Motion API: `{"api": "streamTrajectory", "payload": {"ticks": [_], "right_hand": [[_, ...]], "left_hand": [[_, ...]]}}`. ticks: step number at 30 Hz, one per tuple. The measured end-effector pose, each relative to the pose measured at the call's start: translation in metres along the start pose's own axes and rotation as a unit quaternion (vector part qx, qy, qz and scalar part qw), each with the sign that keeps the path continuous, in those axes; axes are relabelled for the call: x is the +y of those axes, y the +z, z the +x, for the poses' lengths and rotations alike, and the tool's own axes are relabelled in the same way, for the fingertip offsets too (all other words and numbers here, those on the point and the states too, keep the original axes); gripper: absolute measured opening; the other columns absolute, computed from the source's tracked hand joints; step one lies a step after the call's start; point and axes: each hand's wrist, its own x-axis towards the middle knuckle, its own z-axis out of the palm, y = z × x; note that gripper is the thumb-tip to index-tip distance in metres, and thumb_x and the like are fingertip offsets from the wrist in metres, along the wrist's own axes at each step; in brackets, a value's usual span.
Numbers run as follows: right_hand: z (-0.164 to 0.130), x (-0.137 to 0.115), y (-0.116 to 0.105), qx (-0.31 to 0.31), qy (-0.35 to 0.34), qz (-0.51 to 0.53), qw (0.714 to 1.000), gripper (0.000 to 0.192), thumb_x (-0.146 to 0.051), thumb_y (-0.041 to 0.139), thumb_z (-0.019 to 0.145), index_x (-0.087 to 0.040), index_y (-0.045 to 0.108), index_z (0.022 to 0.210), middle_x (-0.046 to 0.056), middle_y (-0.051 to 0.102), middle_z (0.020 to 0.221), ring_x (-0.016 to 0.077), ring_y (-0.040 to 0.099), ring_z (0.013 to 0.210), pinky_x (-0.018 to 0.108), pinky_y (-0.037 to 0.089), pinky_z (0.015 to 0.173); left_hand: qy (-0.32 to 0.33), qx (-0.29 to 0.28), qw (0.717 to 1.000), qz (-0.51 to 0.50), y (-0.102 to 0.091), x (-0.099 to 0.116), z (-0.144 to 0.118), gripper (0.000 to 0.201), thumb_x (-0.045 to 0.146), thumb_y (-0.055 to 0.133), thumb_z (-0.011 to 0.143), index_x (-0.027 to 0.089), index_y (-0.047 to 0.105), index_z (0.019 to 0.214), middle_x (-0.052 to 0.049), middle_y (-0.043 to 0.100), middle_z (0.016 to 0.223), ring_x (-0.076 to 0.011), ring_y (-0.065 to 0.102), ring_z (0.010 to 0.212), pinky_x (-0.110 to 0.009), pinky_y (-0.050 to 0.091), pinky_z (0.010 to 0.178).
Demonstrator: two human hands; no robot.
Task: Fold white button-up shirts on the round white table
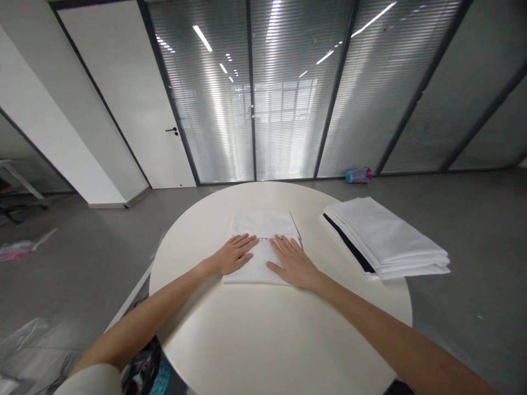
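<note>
The round white table (267, 340) fills the space in front of me, and everything else I place against it. Behind it runs a wall of glass panels with closed blinds (288, 99), with a white door (135, 99) off its far left side. On the table's right edge, partly overhanging it, sits a stack of folded white linens (387, 236) with a dark stripe showing along its near left side. At the table's middle, toward the far side, lies a folded white cloth (263, 225), flat and squared. My right hand (294, 263) rests palm down on the cloth's near right part, fingers spread and flat, gripping nothing. My left hand (234, 255) lies the same way on the near left part, open and pressing flat, fingertips almost meeting those of the right. On the floor beyond the table's far right, against the glass, lies a small blue and pink bottle (359, 175).
</note>
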Motion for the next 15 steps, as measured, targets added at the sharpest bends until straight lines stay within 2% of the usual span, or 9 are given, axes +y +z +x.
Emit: {"api": "streamTrajectory", "payload": {"ticks": [2, 4, 7, 9, 12, 14, 15], "right_hand": [[0.003, 0.002, -0.005, 0.003, -0.005, 0.006, 1.000, 0.084, -0.069, 0.018, 0.097, -0.012, 0.031, 0.157, 0.015, 0.027, 0.161, 0.0324, 0.023, 0.150, 0.051, 0.017, 0.122], [0.009, 0.006, -0.009, 0.014, -0.003, 0.004, 1.000, 0.078, -0.067, 0.019, 0.098, -0.017, 0.037, 0.155, 0.013, 0.030, 0.161, 0.0332, 0.024, 0.149, 0.051, 0.021, 0.120], [0.019, 0.015, -0.013, 0.022, 0.016, -0.025, 0.999, 0.069, -0.060, 0.023, 0.101, -0.018, 0.042, 0.152, 0.013, 0.032, 0.160, 0.0345, 0.026, 0.148, 0.053, 0.023, 0.118], [0.029, 0.022, -0.018, 0.015, 0.012, -0.046, 0.999, 0.060, -0.052, 0.025, 0.103, -0.019, 0.049, 0.146, 0.015, 0.043, 0.154, 0.0334, 0.039, 0.142, 0.054, 0.024, 0.116], [0.057, 0.031, -0.034, 0.012, -0.006, -0.065, 0.998, 0.047, -0.034, 0.025, 0.105, -0.020, 0.067, 0.122, 0.015, 0.065, 0.129, 0.0290, 0.058, 0.122, 0.054, 0.030, 0.112], [0.085, 0.038, -0.047, 0.000, 0.012, -0.044, 0.999, 0.041, -0.027, 0.031, 0.104, -0.018, 0.069, 0.116, 0.015, 0.068, 0.121, 0.0265, 0.061, 0.116, 0.048, 0.035, 0.108], [0.101, 0.042, -0.053, -0.012, 0.028, -0.023, 0.999, 0.037, -0.026, 0.035, 0.103, -0.017, 0.067, 0.119, 0.015, 0.068, 0.123, 0.0255, 0.061, 0.116, 0.043, 0.038, 0.106]], "left_hand": [[-0.005, 0.004, 1.000, -0.004, -0.007, 0.002, 0.005, 0.058, 0.051, 0.025, 0.104, 0.026, 0.033, 0.156, -0.006, 0.038, 0.158, -0.0255, 0.029, 0.149, -0.046, 0.026, 0.120], [-0.004, 0.032, 0.999, -0.006, -0.010, 0.004, 0.013, 0.058, 0.051, 0.024, 0.104, 0.025, 0.035, 0.155, -0.007, 0.040, 0.157, -0.0260, 0.024, 0.150, -0.047, 0.023, 0.121], [0.017, 0.048, 0.999, -0.008, -0.003, 0.006, 0.028, 0.060, 0.052, 0.028, 0.104, 0.025, 0.028, 0.157, -0.007, 0.032, 0.161, -0.0263, 0.016, 0.153, -0.050, 0.016, 0.123], [0.033, 0.028, 0.999, -0.012, 0.004, 0.008, 0.035, 0.061, 0.053, 0.033, 0.103, 0.027, 0.026, 0.158, -0.008, 0.030, 0.162, -0.0266, 0.020, 0.152, -0.052, 0.016, 0.123], [0.036, 0.026, 0.999, -0.017, 0.006, 0.018, 0.036, 0.061, 0.052, 0.039, 0.101, 0.028, 0.030, 0.156, -0.009, 0.031, 0.161, -0.0284, 0.024, 0.150, -0.054, 0.018, 0.122], [0.040, 0.042, 0.998, -0.017, 0.000, 0.031, 0.032, 0.056, 0.046, 0.039, 0.103, 0.029, 0.031, 0.156, -0.008, 0.034, 0.160, -0.0279, 0.024, 0.151, -0.053, 0.017, 0.122], [0.051, 0.047, 0.997, -0.017, -0.003, 0.038, 0.030, 0.054, 0.043, 0.038, 0.103, 0.030, 0.032, 0.155, -0.007, 0.035, 0.160, -0.0268, 0.024, 0.151, -0.052, 0.017, 0.123]]}}
